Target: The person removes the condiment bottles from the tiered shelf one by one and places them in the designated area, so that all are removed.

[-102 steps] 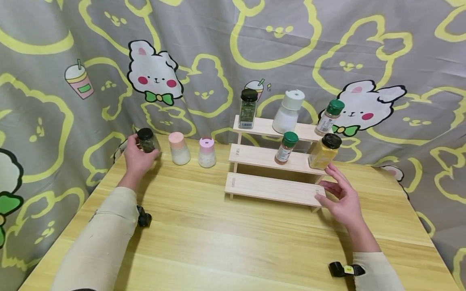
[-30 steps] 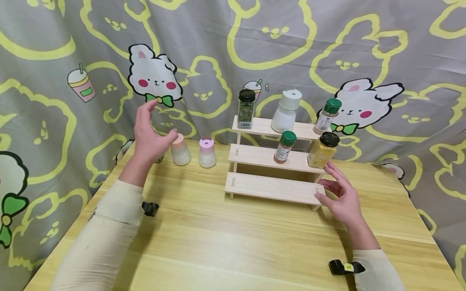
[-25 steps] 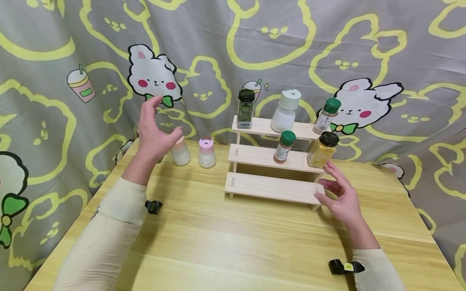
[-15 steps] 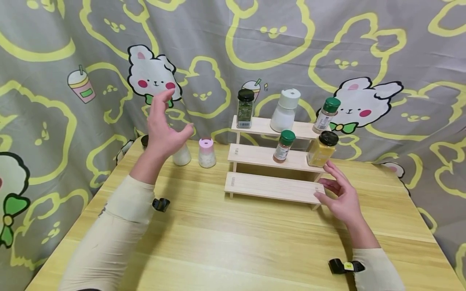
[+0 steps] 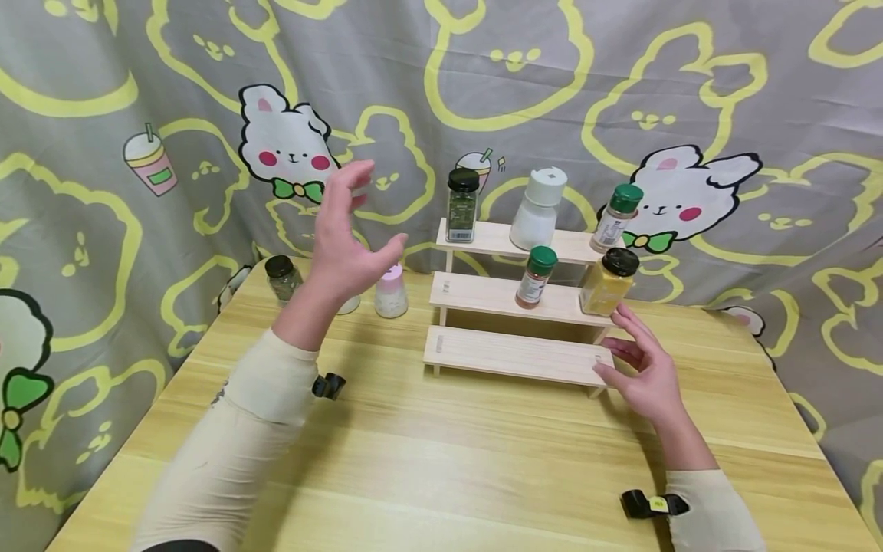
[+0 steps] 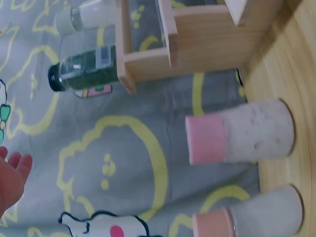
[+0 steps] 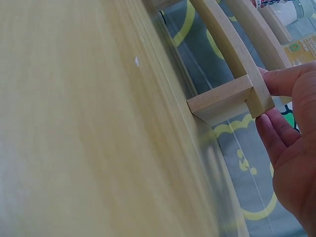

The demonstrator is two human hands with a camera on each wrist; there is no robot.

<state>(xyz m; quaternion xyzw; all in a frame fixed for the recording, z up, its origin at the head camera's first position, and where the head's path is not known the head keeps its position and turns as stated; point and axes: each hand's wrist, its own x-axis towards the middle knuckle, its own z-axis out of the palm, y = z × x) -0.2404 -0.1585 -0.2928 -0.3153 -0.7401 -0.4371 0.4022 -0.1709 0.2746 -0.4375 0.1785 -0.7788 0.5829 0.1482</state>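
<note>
My left hand (image 5: 348, 249) is raised in front of the curtain, thumb and fingers spread apart with nothing between them. Behind it, a peach-capped shaker (image 6: 266, 212) is mostly hidden in the head view. A pink-capped shaker (image 5: 391, 295) stands just right of it, and a black-capped spice jar (image 5: 283, 277) stands to the left on the table. My right hand (image 5: 648, 376) pinches the right end of the lowest step of a three-tier wooden rack (image 5: 513, 354); the right wrist view shows thumb and fingers on either side of the board.
The top tier bears a black-capped herb jar (image 5: 461, 207), a white-capped shaker (image 5: 536, 215) and a green-capped bottle (image 5: 614, 222). On the middle tier stand another green-capped bottle (image 5: 534, 280) and a yellow spice jar (image 5: 608, 284). A patterned curtain (image 5: 386, 61) hangs behind the table (image 5: 448, 460).
My left hand has let go of the black-capped spice jar at the far left, risen, and moved right past the peach-capped shaker. The right hand stays on the rack.
</note>
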